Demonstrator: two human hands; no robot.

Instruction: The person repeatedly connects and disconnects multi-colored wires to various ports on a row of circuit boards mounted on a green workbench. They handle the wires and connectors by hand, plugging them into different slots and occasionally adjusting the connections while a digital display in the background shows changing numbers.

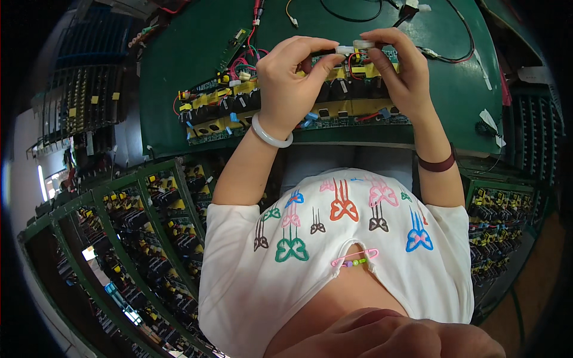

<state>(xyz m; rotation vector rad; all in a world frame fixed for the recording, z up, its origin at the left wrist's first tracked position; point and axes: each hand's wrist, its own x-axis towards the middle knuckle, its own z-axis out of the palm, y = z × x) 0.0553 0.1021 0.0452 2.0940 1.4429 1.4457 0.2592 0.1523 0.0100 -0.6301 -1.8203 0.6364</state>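
Note:
My left hand pinches a white plastic connector between thumb and fingertips. Facing it, my right hand grips a second white connector; the two ends meet or nearly meet, and I cannot tell whether they are joined. Below both hands lies a long circuit board with black cylindrical parts, yellow tape and small blue components. A bundle of pink and green wires runs at the board's far left side, partly behind my left hand.
The green tabletop carries black cables at the back right and a small board at the back left. Green racks full of similar boards stand to the left, with another rack to the right.

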